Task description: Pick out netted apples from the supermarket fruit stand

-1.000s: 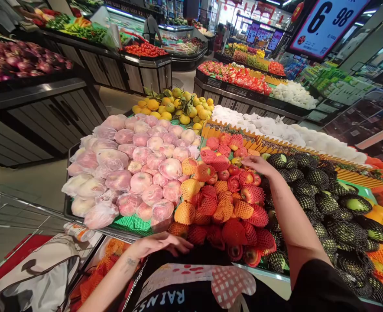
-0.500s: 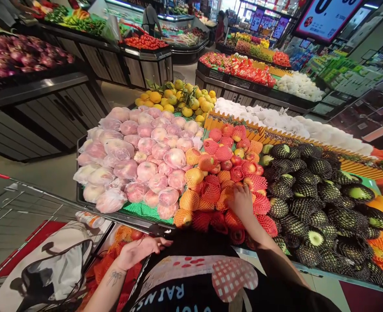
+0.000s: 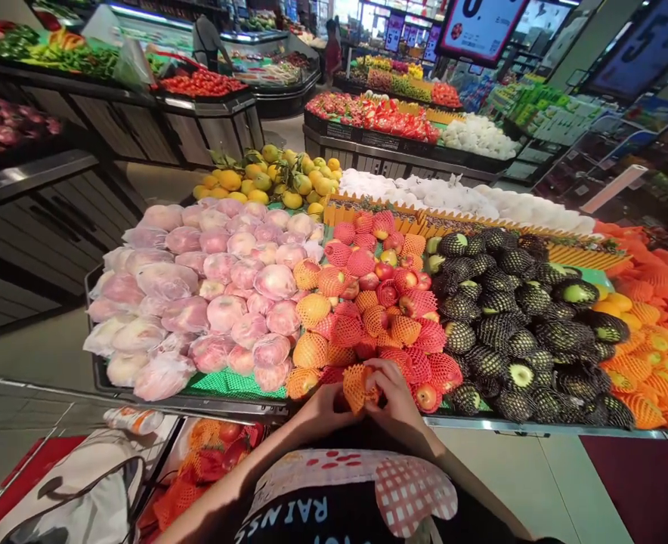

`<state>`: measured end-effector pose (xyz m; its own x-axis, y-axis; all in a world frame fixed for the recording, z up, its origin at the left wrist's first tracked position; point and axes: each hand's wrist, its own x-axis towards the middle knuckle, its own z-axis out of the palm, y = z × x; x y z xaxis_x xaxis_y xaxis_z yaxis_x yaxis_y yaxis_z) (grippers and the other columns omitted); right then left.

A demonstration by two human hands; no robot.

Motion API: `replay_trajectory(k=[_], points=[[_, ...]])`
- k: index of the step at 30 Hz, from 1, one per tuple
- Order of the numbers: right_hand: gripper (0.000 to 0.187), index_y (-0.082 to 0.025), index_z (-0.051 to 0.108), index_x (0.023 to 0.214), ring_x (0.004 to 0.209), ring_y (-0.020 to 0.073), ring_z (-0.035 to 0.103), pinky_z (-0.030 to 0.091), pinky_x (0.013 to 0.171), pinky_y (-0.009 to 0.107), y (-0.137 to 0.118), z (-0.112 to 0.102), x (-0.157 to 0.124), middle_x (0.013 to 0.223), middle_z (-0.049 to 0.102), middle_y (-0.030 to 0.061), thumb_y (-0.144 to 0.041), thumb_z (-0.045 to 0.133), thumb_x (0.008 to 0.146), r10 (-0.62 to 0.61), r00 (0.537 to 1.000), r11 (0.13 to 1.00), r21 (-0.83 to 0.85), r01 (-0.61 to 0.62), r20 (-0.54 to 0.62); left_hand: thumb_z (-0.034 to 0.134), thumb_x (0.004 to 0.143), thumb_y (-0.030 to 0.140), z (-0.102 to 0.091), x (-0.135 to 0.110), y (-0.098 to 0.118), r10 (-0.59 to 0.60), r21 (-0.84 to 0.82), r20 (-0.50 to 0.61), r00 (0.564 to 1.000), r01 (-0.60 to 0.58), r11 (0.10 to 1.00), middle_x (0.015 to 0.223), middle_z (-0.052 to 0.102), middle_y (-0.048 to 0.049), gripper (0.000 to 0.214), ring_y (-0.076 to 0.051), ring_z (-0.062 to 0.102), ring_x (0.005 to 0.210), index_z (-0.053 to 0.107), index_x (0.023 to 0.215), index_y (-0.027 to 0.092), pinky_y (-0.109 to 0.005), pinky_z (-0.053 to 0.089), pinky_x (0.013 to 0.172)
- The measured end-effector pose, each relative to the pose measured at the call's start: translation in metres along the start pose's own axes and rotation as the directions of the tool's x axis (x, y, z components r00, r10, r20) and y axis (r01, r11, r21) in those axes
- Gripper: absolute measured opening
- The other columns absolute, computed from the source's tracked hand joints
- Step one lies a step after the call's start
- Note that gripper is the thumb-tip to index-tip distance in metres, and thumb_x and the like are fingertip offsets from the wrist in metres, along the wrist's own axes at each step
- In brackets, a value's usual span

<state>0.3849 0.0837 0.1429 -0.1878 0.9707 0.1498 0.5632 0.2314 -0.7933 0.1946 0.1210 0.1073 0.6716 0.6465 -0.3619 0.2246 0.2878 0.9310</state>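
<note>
Close in front of my chest, an apple in an orange foam net (image 3: 357, 387) is held between my two hands. My left hand (image 3: 323, 410) curls round its left side. The fingers of my right hand (image 3: 395, 397) are bent against its right side, at the net. Most of the fruit inside is hidden by the net and fingers. Just beyond lie apples in red and orange foam nets (image 3: 362, 329), with some bare red ones among them. Pink fruits in clear film (image 3: 226, 310) are heaped to the left, and black-netted green fruits (image 3: 504, 332) to the right.
A shopping cart (image 3: 25, 389) at lower left holds a pale bag (image 3: 78, 483) and red and orange netted fruit (image 3: 221, 446). Yellow-orange citrus (image 3: 271, 177) and white-wrapped produce (image 3: 464, 200) line the back. A person (image 3: 206, 45) stands at a far counter.
My right hand has come back from the apple pile towards my chest with a netted apple. My left hand has moved right and up to meet it. The view has shifted right.
</note>
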Motion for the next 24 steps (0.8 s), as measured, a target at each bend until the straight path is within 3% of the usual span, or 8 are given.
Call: replay_trajectory(k=[3, 6, 8, 10, 12, 15, 19, 24], points=[[0.020, -0.025, 0.056, 0.082, 0.109, 0.0277, 0.054, 0.042, 0.094, 0.044, 0.011, -0.007, -0.010, 0.115, 0.062, 0.0078, -0.008, 0.058, 0.071, 0.046, 0.979, 0.999, 0.008, -0.045, -0.199, 0.062, 0.081, 0.039, 0.009, 0.010, 0.000, -0.013, 0.102, -0.014, 1.000, 0.014, 0.995, 0.066, 0.057, 0.0004, 0.028, -0.012, 0.048, 0.061, 0.062, 0.079, 0.011, -0.024, 0.036, 0.058], [0.018, -0.025, 0.051, 0.066, 0.075, 0.0205, 0.050, 0.042, 0.071, 0.034, 0.028, -0.015, -0.020, 0.076, 0.055, 0.0011, -0.014, 0.067, 0.066, 0.369, 0.847, 0.920, 0.278, -0.275, -0.384, 0.056, 0.082, 0.032, 0.016, 0.015, 0.002, 0.081, 0.218, -0.048, 0.996, -0.069, 0.973, 0.066, 0.052, 0.0020, 0.020, -0.012, 0.045, 0.063, 0.061, 0.075, 0.014, -0.024, 0.033, 0.059], [0.031, -0.024, 0.043, 0.054, 0.055, 0.0136, 0.035, 0.033, 0.054, 0.028, 0.038, -0.020, -0.026, 0.057, 0.040, -0.0048, -0.023, 0.073, 0.063, 0.626, 0.737, 0.717, 0.560, -0.416, -0.254, 0.055, 0.083, 0.032, 0.023, 0.020, 0.004, 0.150, 0.332, -0.022, 0.988, -0.135, 0.934, 0.062, 0.046, 0.0032, 0.023, -0.011, 0.041, 0.060, 0.056, 0.068, 0.015, -0.024, 0.029, 0.056], [0.040, -0.024, 0.040, 0.050, 0.046, 0.0097, 0.027, 0.025, 0.044, 0.025, 0.045, -0.023, -0.033, 0.050, 0.034, -0.0071, -0.038, 0.074, 0.066, 0.713, 0.700, 0.508, 0.708, -0.490, -0.027, 0.056, 0.083, 0.031, 0.033, 0.027, 0.007, 0.196, 0.395, 0.093, 0.976, -0.217, 0.893, 0.058, 0.040, 0.0043, 0.026, -0.009, 0.036, 0.056, 0.050, 0.063, 0.017, -0.024, 0.025, 0.054], [0.040, -0.022, 0.048, 0.054, 0.043, 0.0091, 0.035, 0.028, 0.041, 0.024, 0.050, -0.027, -0.039, 0.050, 0.042, -0.0051, -0.048, 0.074, 0.068, 0.724, 0.678, 0.338, 0.793, -0.506, 0.124, 0.055, 0.084, 0.029, 0.043, 0.036, 0.010, 0.238, 0.415, 0.190, 0.953, -0.298, 0.860, 0.056, 0.039, 0.0048, 0.028, -0.009, 0.034, 0.054, 0.046, 0.060, 0.017, -0.024, 0.025, 0.054], [0.037, -0.018, 0.061, 0.067, 0.056, 0.0112, 0.055, 0.046, 0.052, 0.022, 0.058, -0.030, -0.048, 0.062, 0.061, -0.0002, -0.043, 0.087, 0.057, 0.777, 0.594, 0.056, 0.915, -0.400, 0.211, 0.056, 0.082, 0.025, 0.057, 0.048, 0.013, 0.310, 0.503, 0.179, 0.934, -0.358, 0.787, 0.055, 0.042, 0.0039, 0.029, -0.009, 0.036, 0.053, 0.042, 0.058, 0.018, -0.025, 0.024, 0.054], [0.031, -0.023, 0.061, 0.067, 0.055, 0.0131, 0.056, 0.050, 0.053, 0.025, 0.072, -0.035, -0.056, 0.059, 0.060, -0.0039, -0.039, 0.087, 0.061, 0.800, 0.590, 0.042, 0.972, -0.232, 0.106, 0.057, 0.080, 0.023, 0.071, 0.059, 0.013, 0.379, 0.590, 0.169, 0.910, -0.401, 0.700, 0.056, 0.047, 0.0023, 0.027, -0.010, 0.039, 0.055, 0.045, 0.057, 0.018, -0.025, 0.023, 0.054], [0.027, -0.022, 0.064, 0.069, 0.064, 0.0186, 0.064, 0.054, 0.062, 0.032, 0.076, -0.044, -0.052, 0.067, 0.067, 0.0007, -0.042, 0.082, 0.065, 0.755, 0.628, 0.023, 0.949, -0.314, 0.190, 0.059, 0.080, 0.024, 0.078, 0.068, 0.005, 0.344, 0.683, 0.057, 0.937, -0.289, 0.671, 0.058, 0.052, 0.0006, 0.024, -0.011, 0.041, 0.054, 0.052, 0.059, 0.018, -0.026, 0.021, 0.053]])
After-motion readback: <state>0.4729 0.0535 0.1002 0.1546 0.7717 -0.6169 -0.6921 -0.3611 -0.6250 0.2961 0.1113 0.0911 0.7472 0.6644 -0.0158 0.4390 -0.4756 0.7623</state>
